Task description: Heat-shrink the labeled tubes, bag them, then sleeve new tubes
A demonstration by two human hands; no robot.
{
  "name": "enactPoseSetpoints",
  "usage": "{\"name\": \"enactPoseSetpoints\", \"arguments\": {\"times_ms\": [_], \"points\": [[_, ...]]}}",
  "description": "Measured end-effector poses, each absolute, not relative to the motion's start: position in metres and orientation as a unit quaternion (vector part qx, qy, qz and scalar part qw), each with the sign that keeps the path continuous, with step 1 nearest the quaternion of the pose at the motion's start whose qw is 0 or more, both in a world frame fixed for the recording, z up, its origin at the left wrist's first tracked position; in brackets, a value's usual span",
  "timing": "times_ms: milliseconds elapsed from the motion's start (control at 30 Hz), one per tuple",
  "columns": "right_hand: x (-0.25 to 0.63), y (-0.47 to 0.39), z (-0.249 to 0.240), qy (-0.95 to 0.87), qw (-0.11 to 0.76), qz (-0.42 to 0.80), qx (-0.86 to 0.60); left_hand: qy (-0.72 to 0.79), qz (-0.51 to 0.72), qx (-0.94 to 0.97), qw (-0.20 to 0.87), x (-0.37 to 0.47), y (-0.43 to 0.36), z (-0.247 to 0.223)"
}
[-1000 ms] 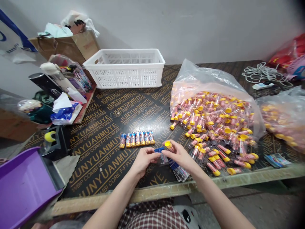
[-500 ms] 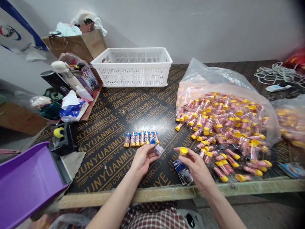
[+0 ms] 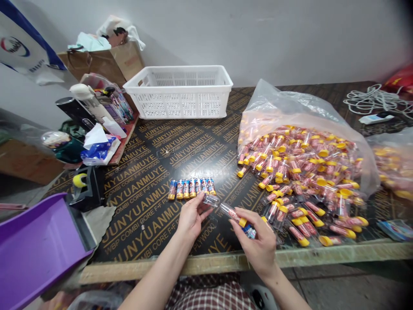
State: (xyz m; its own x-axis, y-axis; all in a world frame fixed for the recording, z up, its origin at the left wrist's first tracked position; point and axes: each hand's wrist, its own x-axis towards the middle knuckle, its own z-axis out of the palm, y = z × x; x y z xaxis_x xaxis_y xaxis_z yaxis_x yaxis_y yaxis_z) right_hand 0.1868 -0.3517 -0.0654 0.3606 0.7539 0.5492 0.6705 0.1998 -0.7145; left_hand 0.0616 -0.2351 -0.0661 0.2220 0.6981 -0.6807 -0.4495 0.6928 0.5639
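My left hand (image 3: pixel 190 219) pinches a small clear plastic sleeve (image 3: pixel 211 200) between thumb and fingers. In my right hand (image 3: pixel 258 241) is a small clear tube (image 3: pixel 230 213) with a red-and-white inside and a yellow cap. The tube's clear end points at the sleeve, close to its edge; I cannot tell whether they touch. Blue printed sleeves (image 3: pixel 249 231) lie on the table, partly hidden by my right hand. Just beyond my left hand stands a row of several blue-wrapped tubes (image 3: pixel 192 187) with yellow ends, lying side by side.
Many yellow-capped tubes (image 3: pixel 300 159) spill from a clear plastic bag (image 3: pixel 290 99) on the right. A white basket (image 3: pixel 180 101) is at the back. Bottles (image 3: pixel 77 112) and a tissue pack (image 3: pixel 100 148) stand left, above a purple dustpan (image 3: pixel 41 245). A wooden strip (image 3: pixel 135 269) edges the table.
My right hand has come left and turned the tube, so its clear end now faces the sleeve. The sleeve in my left hand has tilted, showing less of its blue print.
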Motion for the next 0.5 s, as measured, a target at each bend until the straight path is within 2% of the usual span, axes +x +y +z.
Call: {"name": "enactPoseSetpoints", "arguments": {"times_ms": [100,267,500], "points": [[0.186,-0.349,-0.07,-0.601,0.513,-0.016,-0.613,0.501,0.362,0.113,0.778,0.063,-0.239,-0.065],[0.182,-0.347,-0.076,-0.626,0.51,-0.012,-0.59,0.47,0.392,0.151,0.776,0.069,-0.252,-0.064],[0.187,-0.352,-0.076,-0.636,0.485,0.14,-0.583,0.423,0.358,0.224,0.802,0.069,-0.255,-0.056]]}}
